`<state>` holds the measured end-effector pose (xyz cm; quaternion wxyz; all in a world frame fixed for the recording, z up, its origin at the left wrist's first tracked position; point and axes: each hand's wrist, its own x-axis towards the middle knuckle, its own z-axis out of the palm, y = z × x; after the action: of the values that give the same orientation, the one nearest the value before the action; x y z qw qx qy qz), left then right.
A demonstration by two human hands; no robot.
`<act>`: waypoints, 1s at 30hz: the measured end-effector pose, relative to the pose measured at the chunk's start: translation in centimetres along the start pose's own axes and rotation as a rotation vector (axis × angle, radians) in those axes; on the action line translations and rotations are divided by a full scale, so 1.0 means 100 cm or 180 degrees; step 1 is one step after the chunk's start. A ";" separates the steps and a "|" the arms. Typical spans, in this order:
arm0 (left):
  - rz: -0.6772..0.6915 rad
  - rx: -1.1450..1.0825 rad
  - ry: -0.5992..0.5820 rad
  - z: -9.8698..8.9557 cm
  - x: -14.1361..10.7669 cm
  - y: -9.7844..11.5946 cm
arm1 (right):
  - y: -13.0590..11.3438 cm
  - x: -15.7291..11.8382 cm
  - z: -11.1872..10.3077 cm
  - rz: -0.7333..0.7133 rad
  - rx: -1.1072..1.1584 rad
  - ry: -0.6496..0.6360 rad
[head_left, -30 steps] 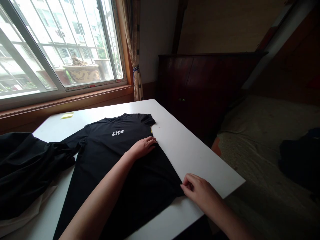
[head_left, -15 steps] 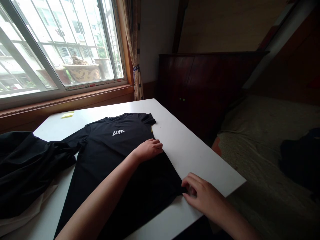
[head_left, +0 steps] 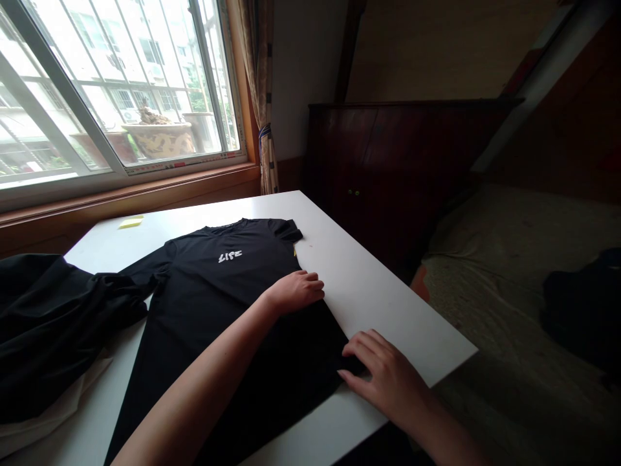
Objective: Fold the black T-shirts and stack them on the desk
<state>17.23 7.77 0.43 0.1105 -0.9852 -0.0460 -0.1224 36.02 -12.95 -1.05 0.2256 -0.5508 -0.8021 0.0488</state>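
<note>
A black T-shirt [head_left: 204, 310] with white printed characters on its chest lies spread flat, neckline toward the window. My left hand [head_left: 298, 291] reaches across it with fingers curled down at its right side edge. At the shirt's lower right corner is my right hand [head_left: 381, 369], thumb and fingers apart around the fabric there. The near part of the shirt is partly hidden by my left forearm.
The white table [head_left: 388, 304] carries a heap of dark clothing [head_left: 53, 323] at the left and a small yellow paper [head_left: 130, 221] at the back. Beyond are a barred window, a curtain [head_left: 264, 129], a dark red cabinet [head_left: 388, 149] and a cloth-covered bed [head_left: 504, 259].
My left hand has shifted slightly right along the shirt's side edge. My right hand has moved left, over the lower corner. The rest of the shirt looks nearly unchanged.
</note>
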 end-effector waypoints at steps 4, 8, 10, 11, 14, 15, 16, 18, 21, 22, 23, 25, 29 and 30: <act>-0.0040 -0.0049 -0.0003 0.000 0.003 0.001 | -0.002 -0.001 0.001 -0.0016 -0.0118 0.0012; -0.0206 -0.0173 0.0032 0.002 0.002 0.001 | -0.001 -0.006 -0.001 -0.0111 -0.0152 0.0229; -0.0325 -0.0279 0.0065 0.003 0.002 0.000 | -0.001 -0.010 -0.001 -0.0195 -0.0047 0.0429; -0.0376 -0.0345 0.0079 0.003 0.001 -0.001 | -0.001 -0.012 0.000 -0.0234 0.0026 0.0525; -0.0494 -0.0576 0.0113 0.003 0.002 -0.003 | 0.000 -0.019 0.004 -0.0259 0.0264 0.0711; -0.0522 -0.0658 0.0122 0.003 0.003 -0.003 | 0.001 -0.020 0.007 -0.0226 0.0334 0.0754; -0.0546 -0.0740 0.0128 0.002 0.003 -0.003 | 0.001 -0.022 0.010 -0.0179 0.0389 0.0797; -0.0573 -0.0905 0.0129 0.001 0.004 -0.003 | 0.001 -0.024 0.016 -0.0066 0.0439 0.0917; -0.0586 -0.1128 0.0106 0.001 0.004 -0.004 | -0.001 -0.026 0.022 0.0065 0.0396 0.1106; -0.0595 -0.1188 0.0094 0.002 0.004 -0.004 | -0.001 -0.026 0.024 0.0085 0.0370 0.1169; -0.0610 -0.1239 0.0082 0.004 0.003 -0.004 | -0.002 -0.027 0.025 0.0109 0.0346 0.1225; -0.0649 -0.1310 0.0052 0.007 0.003 -0.005 | -0.002 -0.027 0.027 0.0151 0.0308 0.1338; -0.0788 -0.1314 -0.0009 0.015 0.004 -0.005 | 0.000 -0.027 0.029 0.0222 0.0240 0.1534; -0.0834 -0.1293 -0.0018 0.017 0.005 -0.004 | 0.001 -0.027 0.030 0.0230 0.0223 0.1548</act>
<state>18.02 8.58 -0.97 -0.1069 -0.9732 -0.1482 -0.1397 35.65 -14.84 -4.59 0.4290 -0.5666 -0.7018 -0.0494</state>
